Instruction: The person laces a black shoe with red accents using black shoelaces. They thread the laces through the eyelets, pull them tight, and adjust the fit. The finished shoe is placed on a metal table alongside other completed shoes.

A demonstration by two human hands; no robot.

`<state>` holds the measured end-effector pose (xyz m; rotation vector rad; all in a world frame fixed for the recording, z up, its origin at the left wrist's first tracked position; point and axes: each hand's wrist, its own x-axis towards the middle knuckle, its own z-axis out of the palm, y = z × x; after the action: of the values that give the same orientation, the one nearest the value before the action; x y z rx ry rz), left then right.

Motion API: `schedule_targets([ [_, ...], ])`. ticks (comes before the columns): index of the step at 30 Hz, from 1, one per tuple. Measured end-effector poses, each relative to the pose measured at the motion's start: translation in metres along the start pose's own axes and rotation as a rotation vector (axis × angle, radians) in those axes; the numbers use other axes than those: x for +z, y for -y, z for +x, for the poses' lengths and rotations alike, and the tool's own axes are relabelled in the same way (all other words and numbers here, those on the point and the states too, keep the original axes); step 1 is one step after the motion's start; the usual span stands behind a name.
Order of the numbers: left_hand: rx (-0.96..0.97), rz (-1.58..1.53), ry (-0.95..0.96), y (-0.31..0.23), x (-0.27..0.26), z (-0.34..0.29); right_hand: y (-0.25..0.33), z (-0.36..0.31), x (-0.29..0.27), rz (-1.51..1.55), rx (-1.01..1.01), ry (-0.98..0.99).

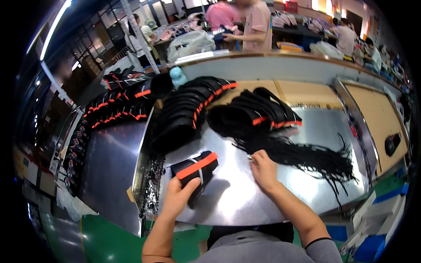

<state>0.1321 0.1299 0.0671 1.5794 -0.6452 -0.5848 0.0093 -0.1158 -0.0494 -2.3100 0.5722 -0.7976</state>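
My left hand (179,196) grips a black shoe upper (196,168) with an orange strip and a thin pale line across it, held above the metal tabletop (232,193). To its right, my right hand (264,170) is closed in a pinch at the near edge of a heap of black shoelaces (302,154). Something small and shiny shows at its fingertips, too small to name. Beyond the hands stand a row of nested black uppers (182,111) and a second group of uppers (254,109), both with orange strips.
More uppers (116,115) line the left side table (112,153), past a raised metal edge. Small shiny pieces (152,184) fill a narrow strip on the left. A cardboard-lined tray (372,118) with a black object (392,143) lies right. People (256,26) work beyond the partition.
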Motion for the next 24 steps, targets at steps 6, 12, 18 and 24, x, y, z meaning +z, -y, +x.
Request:
schedule_targets([
  [6,0.222,1.181,-0.396,0.133,-0.052,0.163,-0.037,0.040,0.010,-0.366,-0.105,0.034],
  [12,0.298,0.901,-0.578,0.152,-0.033,0.205,-0.033,0.039,-0.001,-0.271,-0.060,0.014],
  [18,0.520,0.486,-0.269,0.131,0.083,0.126,-0.025,0.036,-0.019,-0.083,-0.063,-0.056],
  [24,0.345,0.532,-0.256,0.086,0.155,0.219,0.016,0.056,-0.076,0.130,-0.085,-0.224],
])
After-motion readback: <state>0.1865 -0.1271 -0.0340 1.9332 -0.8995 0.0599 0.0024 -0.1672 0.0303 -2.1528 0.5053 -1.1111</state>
